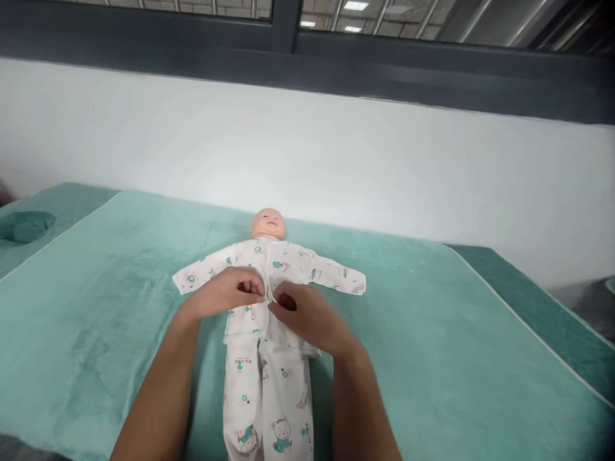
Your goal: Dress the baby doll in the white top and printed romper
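Note:
A baby doll lies face up, its head toward the wall. It wears a white printed jacket with the sleeves spread wide, and matching trousers. At the middle of the jacket's front, my left hand pinches the edge on the left side of the opening. My right hand pinches the other edge just across from it. The fingertips of both hands are close together. Whatever fastener lies between them is too small to make out. Below my hands the jacket's lower front edges hang apart.
A green plush cover spreads under the doll, with pale piping along its sides. At its left end is a dark green opening. Behind stands a white wall below a dark window frame.

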`<state>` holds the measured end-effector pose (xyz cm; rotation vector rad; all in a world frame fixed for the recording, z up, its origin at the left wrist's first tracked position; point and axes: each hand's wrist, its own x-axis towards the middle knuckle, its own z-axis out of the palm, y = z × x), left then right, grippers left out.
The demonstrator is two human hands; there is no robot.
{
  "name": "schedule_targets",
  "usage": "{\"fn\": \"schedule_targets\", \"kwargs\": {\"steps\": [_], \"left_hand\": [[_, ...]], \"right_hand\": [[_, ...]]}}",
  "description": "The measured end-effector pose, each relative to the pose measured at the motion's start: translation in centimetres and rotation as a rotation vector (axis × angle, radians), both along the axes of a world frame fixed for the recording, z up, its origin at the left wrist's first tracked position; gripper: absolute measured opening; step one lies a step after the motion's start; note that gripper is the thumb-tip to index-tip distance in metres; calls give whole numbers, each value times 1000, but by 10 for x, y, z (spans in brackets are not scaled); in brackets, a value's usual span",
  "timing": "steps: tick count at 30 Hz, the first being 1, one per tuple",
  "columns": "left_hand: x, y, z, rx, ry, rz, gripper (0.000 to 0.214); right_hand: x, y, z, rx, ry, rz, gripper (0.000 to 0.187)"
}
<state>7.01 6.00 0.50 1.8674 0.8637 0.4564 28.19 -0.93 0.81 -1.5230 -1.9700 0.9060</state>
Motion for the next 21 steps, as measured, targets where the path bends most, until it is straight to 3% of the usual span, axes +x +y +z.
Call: {"fn": "schedule_targets", "kwargs": {"steps": [4,7,12,21], "left_hand": [[-1,0,-1,-59,-123,-20,19],[-1,0,-5,-191,-234,-29,18],[2,2,-10,-249,-249,0,17],[6,1,-11,-290,-277,36,18]], "right_hand": [[5,4,-5,-205,334,58,25],[4,10,-9,-223,500,77,30],[5,15,-12,-290,555,102,39],[10,21,-23,-380,677,95,36]]}}
